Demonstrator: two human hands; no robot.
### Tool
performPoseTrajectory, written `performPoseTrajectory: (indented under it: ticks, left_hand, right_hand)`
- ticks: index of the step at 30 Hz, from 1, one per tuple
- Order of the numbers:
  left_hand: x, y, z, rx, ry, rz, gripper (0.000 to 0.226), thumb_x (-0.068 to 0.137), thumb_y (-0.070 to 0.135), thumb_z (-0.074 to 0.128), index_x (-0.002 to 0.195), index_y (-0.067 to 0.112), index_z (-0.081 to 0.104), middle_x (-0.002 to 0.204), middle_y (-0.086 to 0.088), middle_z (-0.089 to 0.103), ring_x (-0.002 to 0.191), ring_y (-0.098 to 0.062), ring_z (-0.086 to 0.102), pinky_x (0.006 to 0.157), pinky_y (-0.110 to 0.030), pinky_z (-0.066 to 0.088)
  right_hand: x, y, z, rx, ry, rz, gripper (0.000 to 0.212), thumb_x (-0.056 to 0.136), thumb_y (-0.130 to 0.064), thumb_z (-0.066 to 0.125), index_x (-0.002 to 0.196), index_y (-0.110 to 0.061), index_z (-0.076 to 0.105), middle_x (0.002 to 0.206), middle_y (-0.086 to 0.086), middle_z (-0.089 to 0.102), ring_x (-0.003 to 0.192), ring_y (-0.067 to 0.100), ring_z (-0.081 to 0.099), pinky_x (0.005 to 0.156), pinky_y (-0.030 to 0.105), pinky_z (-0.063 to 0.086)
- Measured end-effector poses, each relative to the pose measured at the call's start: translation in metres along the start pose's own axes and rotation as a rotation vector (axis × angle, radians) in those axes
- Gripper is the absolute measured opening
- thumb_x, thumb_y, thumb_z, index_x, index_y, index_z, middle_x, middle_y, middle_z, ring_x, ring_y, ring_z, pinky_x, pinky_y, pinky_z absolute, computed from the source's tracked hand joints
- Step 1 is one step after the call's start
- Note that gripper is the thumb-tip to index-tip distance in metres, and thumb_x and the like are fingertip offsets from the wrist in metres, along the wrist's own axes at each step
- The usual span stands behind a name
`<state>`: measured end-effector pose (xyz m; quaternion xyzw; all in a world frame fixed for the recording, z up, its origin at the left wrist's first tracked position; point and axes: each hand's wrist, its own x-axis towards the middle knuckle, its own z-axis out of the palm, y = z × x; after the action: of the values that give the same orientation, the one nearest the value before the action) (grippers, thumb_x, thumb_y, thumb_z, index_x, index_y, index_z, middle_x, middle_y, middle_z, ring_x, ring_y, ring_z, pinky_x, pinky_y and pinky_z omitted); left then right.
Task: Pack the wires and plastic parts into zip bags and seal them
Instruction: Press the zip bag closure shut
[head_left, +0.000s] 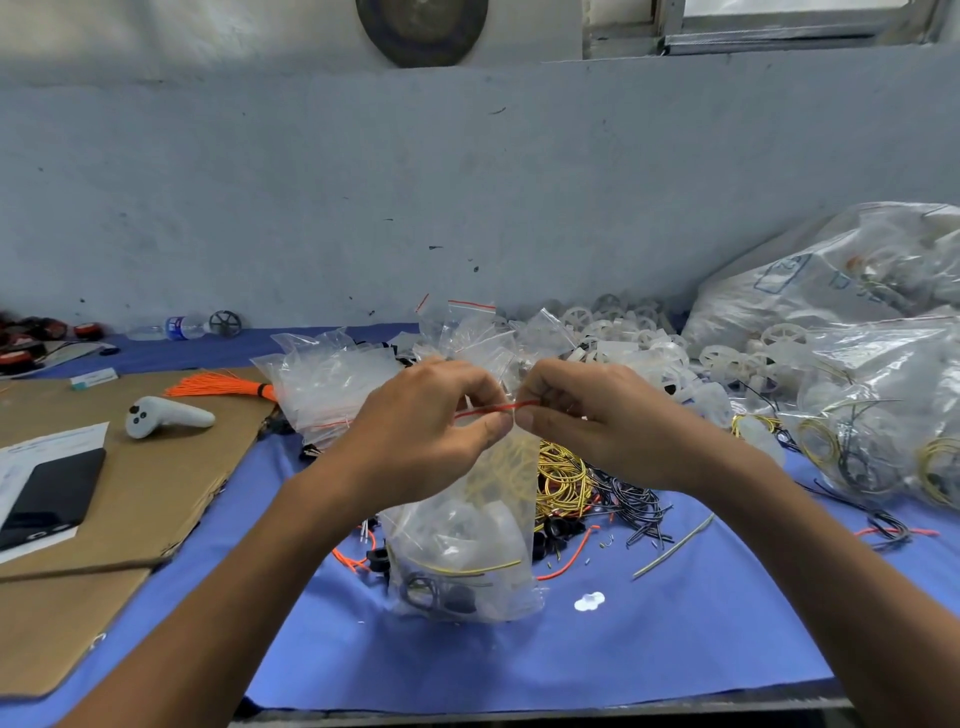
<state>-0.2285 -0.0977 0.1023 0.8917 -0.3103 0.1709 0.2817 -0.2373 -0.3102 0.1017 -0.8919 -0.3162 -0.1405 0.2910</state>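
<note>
A clear zip bag (467, 551) stands upright on the blue cloth (649, 649) at the centre, filled with white plastic parts, yellow and black wires. My left hand (431, 421) and my right hand (582, 415) meet at its top, each pinching the red zip strip between thumb and fingers. Loose yellow wire coils (563, 475) and black wires (636, 506) lie just right of the bag. A heap of empty zip bags (332, 384) sits behind my left hand, and white plastic wheels (639, 332) are piled behind my right hand.
Large plastic sacks of parts (841, 291) fill the right side. On the left lie a cardboard sheet (156, 493), a white controller (166, 415), a black tablet (49, 493) and an orange wire bundle (218, 387). A water bottle (176, 327) lies by the wall.
</note>
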Motion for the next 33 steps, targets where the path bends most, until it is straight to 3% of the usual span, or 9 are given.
performPoseTrajectory:
  ticks: [3, 8, 12, 18, 21, 25, 30, 33]
  left_hand:
    - [-0.002, -0.003, -0.001, -0.009, 0.027, 0.017, 0.008, 0.089, 0.037, 0.073, 0.085, 0.031, 0.069, 0.085, 0.017, 0.063, 0.089, -0.003, 0.053, 0.077, -0.03, 0.044]
    - [-0.011, -0.02, -0.012, 0.032, 0.029, -0.046, 0.009, 0.088, 0.036, 0.073, 0.083, 0.031, 0.067, 0.083, 0.018, 0.062, 0.088, -0.001, 0.053, 0.076, -0.026, 0.04]
    - [-0.021, -0.03, -0.019, 0.06, 0.048, -0.071, 0.014, 0.088, 0.034, 0.074, 0.08, 0.037, 0.063, 0.08, 0.021, 0.059, 0.089, 0.004, 0.052, 0.072, -0.012, 0.035]
    - [-0.035, -0.044, -0.027, 0.06, 0.041, -0.12, 0.016, 0.088, 0.03, 0.074, 0.081, 0.039, 0.062, 0.081, 0.019, 0.062, 0.09, 0.003, 0.053, 0.073, -0.018, 0.037]
    - [-0.04, -0.052, -0.034, 0.047, 0.048, -0.149, 0.015, 0.088, 0.027, 0.075, 0.083, 0.037, 0.065, 0.085, 0.014, 0.066, 0.09, 0.0, 0.055, 0.078, -0.03, 0.043]
    - [-0.046, -0.06, -0.042, 0.043, 0.058, -0.17, 0.008, 0.088, 0.026, 0.075, 0.086, 0.03, 0.069, 0.086, 0.012, 0.066, 0.091, -0.007, 0.056, 0.083, -0.037, 0.046]
    - [-0.052, -0.066, -0.047, 0.042, 0.043, -0.198, 0.007, 0.088, 0.031, 0.072, 0.085, 0.033, 0.067, 0.084, 0.012, 0.066, 0.087, -0.004, 0.056, 0.078, -0.035, 0.044]
    - [-0.051, -0.061, -0.047, -0.057, 0.035, -0.213, 0.017, 0.084, 0.045, 0.063, 0.088, 0.028, 0.067, 0.082, 0.004, 0.067, 0.081, -0.014, 0.061, 0.077, -0.038, 0.049]
  right_hand:
    - [-0.002, 0.0, -0.001, -0.002, 0.006, -0.02, 0.009, 0.098, -0.027, 0.06, 0.091, -0.021, 0.059, 0.072, -0.003, 0.059, 0.067, 0.016, 0.05, 0.063, 0.038, 0.045]
    - [-0.009, 0.01, -0.006, 0.074, 0.017, 0.003, 0.01, 0.098, -0.031, 0.058, 0.09, -0.026, 0.058, 0.077, 0.002, 0.062, 0.072, 0.025, 0.056, 0.068, 0.045, 0.047]
    - [-0.011, 0.016, -0.007, 0.122, 0.022, 0.003, 0.01, 0.098, -0.031, 0.059, 0.088, -0.028, 0.058, 0.075, 0.001, 0.06, 0.068, 0.023, 0.052, 0.063, 0.04, 0.046]
    - [-0.014, 0.021, -0.006, 0.147, 0.025, 0.022, 0.011, 0.096, -0.033, 0.06, 0.089, -0.025, 0.06, 0.077, 0.001, 0.061, 0.067, 0.019, 0.05, 0.059, 0.028, 0.042]
    - [-0.014, 0.022, -0.006, 0.141, 0.026, 0.023, 0.01, 0.097, -0.03, 0.06, 0.088, -0.027, 0.06, 0.077, -0.002, 0.061, 0.067, 0.015, 0.05, 0.059, 0.022, 0.041]
    - [-0.014, 0.026, -0.005, 0.153, 0.038, 0.047, 0.013, 0.097, -0.029, 0.06, 0.084, -0.032, 0.057, 0.074, -0.013, 0.059, 0.063, 0.005, 0.046, 0.058, 0.016, 0.038]
    - [-0.016, 0.031, 0.001, 0.201, 0.063, 0.064, 0.017, 0.097, -0.037, 0.059, 0.081, -0.039, 0.055, 0.074, -0.016, 0.058, 0.067, 0.005, 0.048, 0.061, 0.019, 0.039]
    - [-0.017, 0.036, 0.011, 0.304, 0.138, 0.094, 0.014, 0.092, -0.043, 0.059, 0.084, -0.032, 0.057, 0.072, -0.006, 0.057, 0.066, 0.013, 0.053, 0.06, 0.031, 0.045]
